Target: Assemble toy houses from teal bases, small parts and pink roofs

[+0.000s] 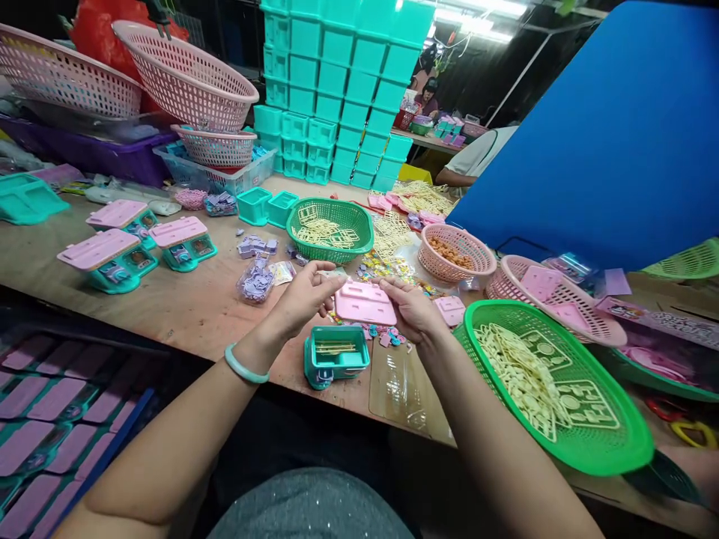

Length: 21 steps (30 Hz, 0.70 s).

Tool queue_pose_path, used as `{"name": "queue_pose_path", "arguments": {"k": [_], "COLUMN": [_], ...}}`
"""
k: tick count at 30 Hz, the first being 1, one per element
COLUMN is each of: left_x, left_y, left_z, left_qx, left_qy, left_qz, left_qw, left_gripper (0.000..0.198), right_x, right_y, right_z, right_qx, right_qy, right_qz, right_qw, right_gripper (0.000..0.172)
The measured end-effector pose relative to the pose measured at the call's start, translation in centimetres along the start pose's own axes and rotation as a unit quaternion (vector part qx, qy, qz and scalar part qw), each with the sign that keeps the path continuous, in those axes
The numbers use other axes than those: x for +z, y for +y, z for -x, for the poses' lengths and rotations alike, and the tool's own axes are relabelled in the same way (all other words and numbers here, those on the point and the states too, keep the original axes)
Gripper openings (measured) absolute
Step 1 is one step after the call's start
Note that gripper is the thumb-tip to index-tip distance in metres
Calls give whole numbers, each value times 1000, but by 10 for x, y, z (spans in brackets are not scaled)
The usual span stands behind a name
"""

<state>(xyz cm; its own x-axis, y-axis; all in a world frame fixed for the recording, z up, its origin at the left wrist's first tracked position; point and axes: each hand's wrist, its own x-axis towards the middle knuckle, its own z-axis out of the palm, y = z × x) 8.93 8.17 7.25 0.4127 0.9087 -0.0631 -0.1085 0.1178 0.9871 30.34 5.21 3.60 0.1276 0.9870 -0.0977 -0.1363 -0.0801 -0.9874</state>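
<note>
An open teal box (pixel 351 370) stands nearest on the worktop (pixel 213 322), with thin sticks (pixel 337 347) inside. Just beyond and above this box, a pink lid (pixel 365 308) lies between the person's hands: the left hand (pixel 300 299) has its grip closed on the lid's upper left corner, and the right hand (pixel 416 308) has its grip clamped on the upper right corner. Right of the box, a bright green basket (pixel 634 442) carries cream pieces (pixel 522 374). Beyond the box to the left lie purple pieces (pixel 257 281); farther beyond it rises a stack of teal boxes (pixel 337 67).
</note>
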Motion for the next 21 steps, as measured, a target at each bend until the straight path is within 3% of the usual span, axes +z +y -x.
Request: {"name": "queue_pose_path", "arguments": {"k": [3,5,7,9,12,16,21], "left_x": [0,1,2,2,-6,-25,-28], "left_y": [-4,-9,-14,-21,-35,-64,-100], "left_z": [10,13,16,18,24,38,59], "left_qx": [-21,-37,-41,-38,-17,10,4], "left_qy": [-7,-15,-12,-6,23,84,38], "left_qz": [13,36,53,56,41,14,24], "left_qw": [1000,999,998,998,999,996,999], "left_gripper": [29,19,14,14,18,26,51], "right_x": [11,18,21,21,16,14,23], "right_y": [6,5,3,3,10,16,18], "right_z": [12,23,35,44,49,52,61], "right_qx": [20,-40,-143,-227,-285,-288,-258], "right_qy": [-39,-54,-104,-175,-224,-253,-301], "right_qz": [41,130,271,385,476,544,591], "right_qw": [998,989,946,877,801,746,703], "right_gripper": [39,43,55,76,87,84,81]}}
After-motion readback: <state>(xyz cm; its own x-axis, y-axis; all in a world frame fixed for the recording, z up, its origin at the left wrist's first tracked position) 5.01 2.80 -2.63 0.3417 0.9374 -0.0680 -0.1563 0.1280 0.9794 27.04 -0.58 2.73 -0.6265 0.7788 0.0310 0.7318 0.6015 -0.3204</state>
